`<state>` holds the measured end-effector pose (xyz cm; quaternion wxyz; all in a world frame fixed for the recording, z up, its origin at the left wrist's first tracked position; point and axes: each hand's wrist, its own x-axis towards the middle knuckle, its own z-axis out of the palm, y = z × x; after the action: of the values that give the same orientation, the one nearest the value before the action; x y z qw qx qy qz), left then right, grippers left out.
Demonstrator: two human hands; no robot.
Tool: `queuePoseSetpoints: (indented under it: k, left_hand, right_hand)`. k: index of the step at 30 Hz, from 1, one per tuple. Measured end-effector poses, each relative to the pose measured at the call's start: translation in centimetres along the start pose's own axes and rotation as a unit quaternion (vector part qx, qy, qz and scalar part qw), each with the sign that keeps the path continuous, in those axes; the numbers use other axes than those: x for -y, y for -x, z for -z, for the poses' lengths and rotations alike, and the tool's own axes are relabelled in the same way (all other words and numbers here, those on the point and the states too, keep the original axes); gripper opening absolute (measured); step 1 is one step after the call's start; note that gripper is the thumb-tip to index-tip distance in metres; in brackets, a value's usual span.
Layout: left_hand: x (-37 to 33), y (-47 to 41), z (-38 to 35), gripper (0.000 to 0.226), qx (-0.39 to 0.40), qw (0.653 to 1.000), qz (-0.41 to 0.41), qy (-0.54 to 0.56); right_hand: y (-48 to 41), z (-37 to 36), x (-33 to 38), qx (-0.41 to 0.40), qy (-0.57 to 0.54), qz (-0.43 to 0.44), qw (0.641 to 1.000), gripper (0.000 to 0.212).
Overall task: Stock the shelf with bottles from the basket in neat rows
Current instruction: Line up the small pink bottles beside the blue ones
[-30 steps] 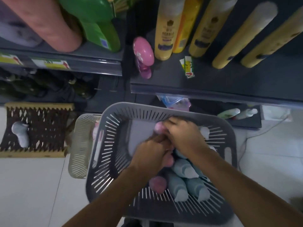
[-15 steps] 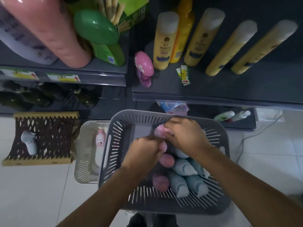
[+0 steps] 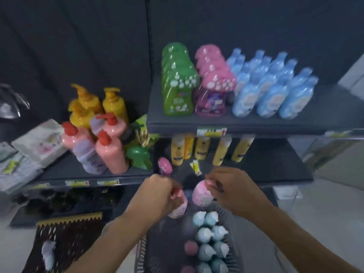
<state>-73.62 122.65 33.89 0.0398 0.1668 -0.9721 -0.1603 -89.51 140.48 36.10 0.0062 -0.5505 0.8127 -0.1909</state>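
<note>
Head view, heavy motion blur. Both hands are raised over the far end of the basket (image 3: 141,251), each with a bottle. Left hand (image 3: 159,196): fingers curled round the top of the first pink bottle (image 3: 178,208), its body hanging below the fist just above the basket's far rim. Right hand (image 3: 232,192) pinches the cap of the second pink bottle (image 3: 202,195), held a little beyond that rim. The two bottles sit close together. Whether they touch, I cannot tell through the blur.

Inside the basket, pale blue bottles (image 3: 208,233) are packed in pairs toward its right wall, with pink caps (image 3: 191,247) just left of them.

Beyond the basket, the lower shelf (image 3: 275,166) has a row of yellow bottles (image 3: 201,148) at the back and a lone pink bottle (image 3: 165,164) nearer the front. Higher up is the upper shelf (image 3: 256,125), where I note green bottles (image 3: 177,85), pink bottles (image 3: 214,81) and blue bottles (image 3: 271,89) in rows.
</note>
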Motion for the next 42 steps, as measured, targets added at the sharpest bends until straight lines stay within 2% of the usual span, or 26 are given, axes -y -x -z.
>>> queuePoseSetpoints:
  k: [7,10,15,28,35,42]
  left_hand:
    - [-7.5,-3.0,12.5,0.022,-0.033,0.999,-0.041,0.008]
    - [-10.9,-5.0,15.2,0.022,-0.046,0.997,-0.053,0.011]
    - [-17.0,-9.5,17.6,0.023,-0.066,0.996,-0.066,0.002]
    - [-34.6,-25.7,14.9,0.016,-0.096,0.990,-0.021,0.101]
    - [-39.8,-33.6,11.5,0.017,-0.097,0.989,-0.024,0.111]
    - [-40.2,-41.1,9.0,0.015,-0.083,0.991,0.012,0.106]
  right_hand:
    - [-1.0,13.7,0.4,-0.003,0.027,-0.028,0.999,0.009]
    - [-0.7,18.1,-1.0,-0.020,0.028,-0.021,0.999,0.013]
    - [-0.8,24.3,-6.5,0.001,0.036,-0.050,0.998,0.010]
    - [-2.8,36.7,-28.5,0.000,0.019,-0.033,0.999,0.010]
    - [-7.0,37.1,-37.8,-0.003,0.007,-0.027,1.000,0.009]
    - [-13.6,35.5,-43.5,0.008,-0.001,-0.036,0.999,0.012]
